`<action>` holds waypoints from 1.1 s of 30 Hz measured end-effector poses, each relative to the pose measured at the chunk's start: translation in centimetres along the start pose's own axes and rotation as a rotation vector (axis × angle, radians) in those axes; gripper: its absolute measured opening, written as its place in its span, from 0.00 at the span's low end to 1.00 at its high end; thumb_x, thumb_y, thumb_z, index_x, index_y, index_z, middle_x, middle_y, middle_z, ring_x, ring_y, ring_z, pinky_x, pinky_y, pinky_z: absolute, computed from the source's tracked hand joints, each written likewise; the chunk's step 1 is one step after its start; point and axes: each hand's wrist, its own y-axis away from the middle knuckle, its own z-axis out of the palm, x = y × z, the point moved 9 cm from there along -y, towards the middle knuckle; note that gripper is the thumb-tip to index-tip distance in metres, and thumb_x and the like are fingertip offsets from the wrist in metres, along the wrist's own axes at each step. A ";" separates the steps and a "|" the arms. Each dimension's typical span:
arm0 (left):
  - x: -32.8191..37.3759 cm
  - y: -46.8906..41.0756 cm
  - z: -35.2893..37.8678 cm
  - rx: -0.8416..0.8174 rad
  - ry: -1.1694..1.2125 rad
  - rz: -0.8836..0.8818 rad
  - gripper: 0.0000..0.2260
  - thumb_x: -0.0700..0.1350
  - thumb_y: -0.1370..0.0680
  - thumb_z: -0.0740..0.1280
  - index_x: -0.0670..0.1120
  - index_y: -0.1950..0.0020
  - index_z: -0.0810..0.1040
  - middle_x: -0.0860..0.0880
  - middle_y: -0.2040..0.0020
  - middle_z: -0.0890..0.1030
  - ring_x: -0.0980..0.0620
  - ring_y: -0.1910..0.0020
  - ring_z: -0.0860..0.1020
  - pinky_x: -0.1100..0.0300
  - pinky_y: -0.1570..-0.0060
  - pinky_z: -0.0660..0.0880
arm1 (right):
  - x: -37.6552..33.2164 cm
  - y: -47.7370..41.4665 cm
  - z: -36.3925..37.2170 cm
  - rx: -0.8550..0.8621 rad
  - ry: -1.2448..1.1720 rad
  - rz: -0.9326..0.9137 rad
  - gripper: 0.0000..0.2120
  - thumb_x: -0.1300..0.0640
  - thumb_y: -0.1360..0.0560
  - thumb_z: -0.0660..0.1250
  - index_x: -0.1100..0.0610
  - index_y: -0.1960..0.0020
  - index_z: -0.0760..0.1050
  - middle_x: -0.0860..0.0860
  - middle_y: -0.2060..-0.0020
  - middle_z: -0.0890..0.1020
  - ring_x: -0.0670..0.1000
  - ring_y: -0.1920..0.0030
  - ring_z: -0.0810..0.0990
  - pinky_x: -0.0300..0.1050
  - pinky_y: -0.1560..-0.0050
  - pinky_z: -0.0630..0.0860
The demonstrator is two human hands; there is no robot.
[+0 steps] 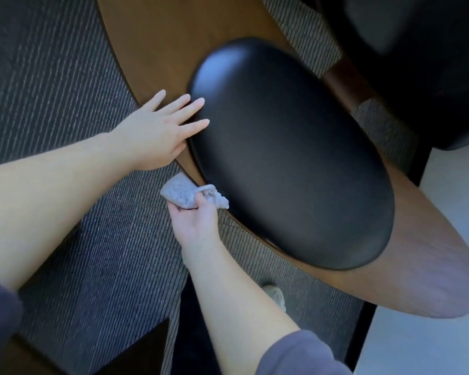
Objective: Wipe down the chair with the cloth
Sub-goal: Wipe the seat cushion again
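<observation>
Grey cloth [184,192], limp and light by the look of it, is bunched in the right hand [197,223], fingers curled round it at the chair [423,255] rim. Left hand [157,131] lies flat, fingers spread, bracing the slick-looking black cushion [290,152]: a sound place to steady it.

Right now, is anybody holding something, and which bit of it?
The right grip pinches the crumpled grey textured cloth at its bunched middle. The left grip rests flat on the black oval padded seat, holding nothing.
</observation>
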 end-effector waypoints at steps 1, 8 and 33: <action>-0.3 0.3 0.0 0.027 0.026 -0.026 0.25 0.45 0.20 0.60 0.46 0.23 0.63 0.40 0.21 0.57 0.40 0.23 0.57 0.38 0.27 0.54 | 0.3 0.6 0.9 -0.129 -0.119 0.058 0.15 0.62 0.18 0.58 0.62 0.31 0.67 0.62 0.34 0.74 0.61 0.33 0.73 0.57 0.33 0.71; -2.0 3.5 -2.3 0.190 0.260 -0.391 0.25 0.37 0.25 0.65 0.39 0.27 0.68 0.36 0.23 0.57 0.36 0.23 0.55 0.38 0.27 0.57 | -7.0 4.0 0.4 -0.336 0.282 -0.208 0.18 0.68 0.19 0.57 0.60 0.30 0.69 0.60 0.35 0.77 0.57 0.35 0.77 0.58 0.35 0.73; 3.4 13.3 5.1 0.431 1.690 -1.419 0.04 0.36 0.22 0.62 0.44 0.54 0.70 0.42 0.48 0.78 0.48 0.51 0.82 0.49 0.55 0.82 | -15.7 4.0 2.8 -0.268 0.914 -0.171 0.18 0.63 0.19 0.54 0.56 0.32 0.71 0.52 0.41 0.81 0.53 0.40 0.79 0.48 0.45 0.78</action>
